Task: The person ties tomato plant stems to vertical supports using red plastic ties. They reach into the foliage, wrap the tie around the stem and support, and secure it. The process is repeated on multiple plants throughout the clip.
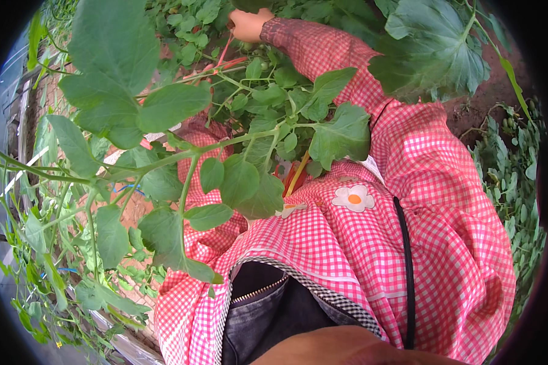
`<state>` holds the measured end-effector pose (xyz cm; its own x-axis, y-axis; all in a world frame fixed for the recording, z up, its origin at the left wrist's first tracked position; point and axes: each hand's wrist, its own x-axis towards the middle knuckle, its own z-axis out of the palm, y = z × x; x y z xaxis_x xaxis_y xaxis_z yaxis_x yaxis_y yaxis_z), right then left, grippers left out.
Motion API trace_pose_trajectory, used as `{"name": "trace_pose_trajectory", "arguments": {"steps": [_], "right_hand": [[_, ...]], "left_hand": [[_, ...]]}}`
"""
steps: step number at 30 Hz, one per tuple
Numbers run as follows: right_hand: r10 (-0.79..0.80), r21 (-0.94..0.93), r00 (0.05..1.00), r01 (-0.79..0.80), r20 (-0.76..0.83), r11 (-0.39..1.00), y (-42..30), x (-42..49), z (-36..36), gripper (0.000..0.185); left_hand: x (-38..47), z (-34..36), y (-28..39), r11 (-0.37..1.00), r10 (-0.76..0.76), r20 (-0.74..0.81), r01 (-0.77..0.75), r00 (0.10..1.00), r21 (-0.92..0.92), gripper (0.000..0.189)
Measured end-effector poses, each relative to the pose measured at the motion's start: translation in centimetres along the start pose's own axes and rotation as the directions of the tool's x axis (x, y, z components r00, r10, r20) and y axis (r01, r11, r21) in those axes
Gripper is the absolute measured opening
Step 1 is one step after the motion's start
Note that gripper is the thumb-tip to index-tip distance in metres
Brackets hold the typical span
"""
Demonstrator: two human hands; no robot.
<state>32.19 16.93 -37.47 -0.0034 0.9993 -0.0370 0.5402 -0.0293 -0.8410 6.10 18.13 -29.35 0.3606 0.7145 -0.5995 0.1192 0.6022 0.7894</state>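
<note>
My right hand (pixel 250 25), at the top, has its fingers closed on a thin red string (pixel 226 48). The string runs down to tomato plant stems, where more red strands (pixel 230 63) lie. My left sleeve (pixel 203 137) goes behind the leaves, and the left hand is hidden. A green tomato stem (pixel 237 139) with broad leaves crosses before my chest. Several small green fruits (pixel 264 66) hang below the right hand. A bunch of red strands (pixel 294 175) and a yellow strip (pixel 297 173) show at my waist.
A large leaf (pixel 431 50) hangs close at the upper right, near my right sleeve. More tomato plants (pixel 520 182) stand at the right edge. Leafy vines (pixel 64 255) fill the left side beside brick paving (pixel 52 91) and plastic sheeting (pixel 123 344). Leaves block part of the view.
</note>
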Motion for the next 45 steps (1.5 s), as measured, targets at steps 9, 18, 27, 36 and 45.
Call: {"name": "trace_pose_trajectory", "arguments": {"steps": [9, 18, 27, 36, 45], "right_hand": [[0.031, 0.037, 0.99, -0.027, -0.135, 0.999, -0.6, -1.2, -0.5, 0.028], [-0.241, 0.246, 0.955, 0.279, -0.175, 0.928, -3.4, 0.7, -0.9, 0.025], [-0.403, 0.351, 0.915, 0.383, -0.019, 0.854, -6.5, 0.6, -1.1, 0.024], [-0.16, 0.306, 0.987, 0.158, -0.017, 0.939, -5.5, 0.0, -0.9, 0.026], [-0.164, 0.148, 0.929, 0.12, 0.332, 0.982, -6.2, -0.6, -1.0, 0.023]], "left_hand": [[4.9, -2.8, -4.7, 0.852, 0.335, -0.224, -0.396, 0.915, -0.343, 0.01], [2.7, 2.5, -1.9, 0.968, 0.243, -0.023, -0.244, 0.97, -0.057, 0.01], [1.6, 5.7, -0.2, 0.996, 0.089, -0.017, -0.089, 0.996, -0.007, 0.02], [1.0, 5.7, -0.3, 0.993, 0.108, -0.125, -0.099, 0.986, 0.07, 0.021], [0.7, 5.6, 1.2, 0.972, 0.109, -0.12, -0.081, 0.987, 0.219, 0.02]]}}
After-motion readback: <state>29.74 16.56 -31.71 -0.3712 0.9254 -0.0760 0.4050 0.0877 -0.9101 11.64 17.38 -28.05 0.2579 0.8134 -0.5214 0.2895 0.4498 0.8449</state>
